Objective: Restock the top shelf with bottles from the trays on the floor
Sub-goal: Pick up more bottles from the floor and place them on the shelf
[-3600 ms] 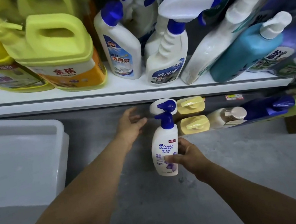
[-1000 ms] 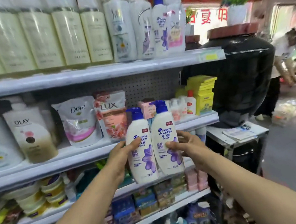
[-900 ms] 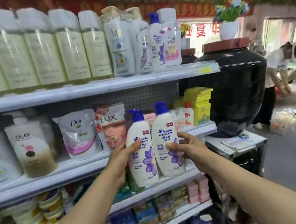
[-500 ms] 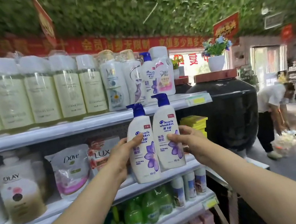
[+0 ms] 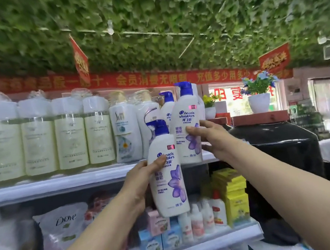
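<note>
Up high, each hand's fingers around one shampoo bottle: right bottle [image 5: 187, 121] at top shelf [image 5: 61, 184], left bottle [image 5: 167, 178] lower.

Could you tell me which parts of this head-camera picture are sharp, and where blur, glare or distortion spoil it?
Head view: the two white blue-capped shampoo bottles, in the left hand at and in the right hand at, read clearly; the pale bottles on the grey top shelf and the leafy ceiling smear; the doorway is blown out; wide-angle bends the edges.
</note>
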Motion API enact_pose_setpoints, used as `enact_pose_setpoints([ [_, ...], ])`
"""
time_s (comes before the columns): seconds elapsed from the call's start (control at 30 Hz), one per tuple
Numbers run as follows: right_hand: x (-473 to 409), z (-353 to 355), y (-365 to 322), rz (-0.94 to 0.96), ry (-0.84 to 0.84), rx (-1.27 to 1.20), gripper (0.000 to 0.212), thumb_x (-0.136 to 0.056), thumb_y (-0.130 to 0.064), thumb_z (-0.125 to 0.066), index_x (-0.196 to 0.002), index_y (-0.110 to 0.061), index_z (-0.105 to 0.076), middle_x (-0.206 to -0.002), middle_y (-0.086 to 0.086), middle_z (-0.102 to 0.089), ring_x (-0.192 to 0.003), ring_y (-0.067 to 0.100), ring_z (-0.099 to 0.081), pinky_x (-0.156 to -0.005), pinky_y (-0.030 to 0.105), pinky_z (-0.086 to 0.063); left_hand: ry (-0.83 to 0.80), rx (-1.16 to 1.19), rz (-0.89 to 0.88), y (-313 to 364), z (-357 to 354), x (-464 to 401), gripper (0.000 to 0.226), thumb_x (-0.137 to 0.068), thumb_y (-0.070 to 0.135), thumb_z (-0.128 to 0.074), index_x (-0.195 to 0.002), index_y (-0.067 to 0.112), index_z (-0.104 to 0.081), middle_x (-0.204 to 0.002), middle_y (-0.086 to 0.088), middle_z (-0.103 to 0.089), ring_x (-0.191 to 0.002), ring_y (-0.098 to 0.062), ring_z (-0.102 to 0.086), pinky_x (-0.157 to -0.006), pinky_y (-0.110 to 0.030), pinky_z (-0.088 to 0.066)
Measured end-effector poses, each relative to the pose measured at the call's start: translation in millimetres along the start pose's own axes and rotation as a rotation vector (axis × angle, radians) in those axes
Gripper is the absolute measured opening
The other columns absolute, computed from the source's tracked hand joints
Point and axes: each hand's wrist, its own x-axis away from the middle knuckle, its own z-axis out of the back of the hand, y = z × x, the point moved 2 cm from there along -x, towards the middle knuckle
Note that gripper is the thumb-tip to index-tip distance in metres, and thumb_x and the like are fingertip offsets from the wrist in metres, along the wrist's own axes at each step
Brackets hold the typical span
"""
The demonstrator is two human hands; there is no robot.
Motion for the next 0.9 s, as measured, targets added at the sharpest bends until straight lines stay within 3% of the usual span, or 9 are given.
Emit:
enact_pose_setpoints([
  [0.17, -46, 3, -3, 0.014, -0.033, -0.050, 0.047, -0.082, -0.020, -0.081, -0.125, -0.014, -0.063, -0.098, 0.004, -0.078, -0.092, 0.023, -0.071, -0.092, 0.043, -0.053, 0.052, -0.005, -0.022, 10, -11, -16, 0.017, -0.087, 0.019, -0.071, -0.100, 0.007, -0.068, -0.072, -0.005, -0.076, -0.051, -0.011, -0.069, -0.037, -0.017, -0.046],
  [0.27, -64, 4, 2, 0.002, -0.033, -0.059, 0.050, -0.081, -0.020, -0.082, -0.126, -0.015, -0.062, -0.094, 0.004, -0.078, -0.089, 0.024, -0.070, -0.102, 0.049, -0.048, 0.102, -0.026, -0.047, 11, -12, -25, 0.026, -0.083, 0.024, -0.075, -0.104, 0.010, -0.068, -0.079, -0.004, -0.078, -0.055, -0.010, -0.071, -0.038, -0.016, -0.046],
  [0.53, -98, 3, 5, -0.016, -0.091, -0.067, 0.046, -0.082, -0.020, -0.081, -0.124, -0.016, -0.062, -0.085, 0.005, -0.077, -0.074, 0.021, -0.069, -0.108, 0.051, -0.043, 0.143, -0.113, -0.078, 15, -21, -35, 0.041, -0.081, 0.035, -0.076, -0.114, 0.011, -0.068, -0.094, -0.003, -0.079, -0.066, -0.008, -0.073, -0.051, -0.018, -0.050],
  [0.6, -102, 1, 7, -0.018, -0.108, -0.067, 0.046, -0.083, -0.019, -0.080, -0.126, -0.014, -0.062, -0.082, 0.006, -0.076, -0.068, 0.020, -0.068, -0.102, 0.045, -0.047, 0.154, -0.126, -0.081, 16, -25, -36, 0.041, -0.081, 0.035, -0.076, -0.113, 0.011, -0.069, -0.094, -0.002, -0.079, -0.067, -0.009, -0.073, -0.054, -0.020, -0.050],
  [0.73, -106, -3, 10, -0.043, -0.123, -0.072, 0.044, -0.086, -0.015, -0.078, -0.126, -0.012, -0.061, -0.079, 0.006, -0.075, -0.064, 0.019, -0.067, -0.071, 0.033, -0.053, 0.183, -0.131, -0.089, 17, -29, -37, 0.037, -0.082, 0.034, -0.076, -0.113, 0.014, -0.070, -0.094, 0.000, -0.079, -0.075, -0.011, -0.073, -0.060, -0.022, -0.048],
  [0.9, -112, -3, 15, -0.067, -0.127, -0.084, 0.050, -0.085, -0.013, -0.078, -0.131, -0.013, -0.057, -0.085, 0.005, -0.076, -0.065, 0.016, -0.069, -0.058, 0.027, -0.052, 0.213, -0.144, -0.091, 17, -31, -37, 0.038, -0.081, 0.033, -0.077, -0.112, 0.014, -0.070, -0.094, -0.001, -0.079, -0.080, -0.015, -0.073, -0.064, -0.025, -0.048],
])
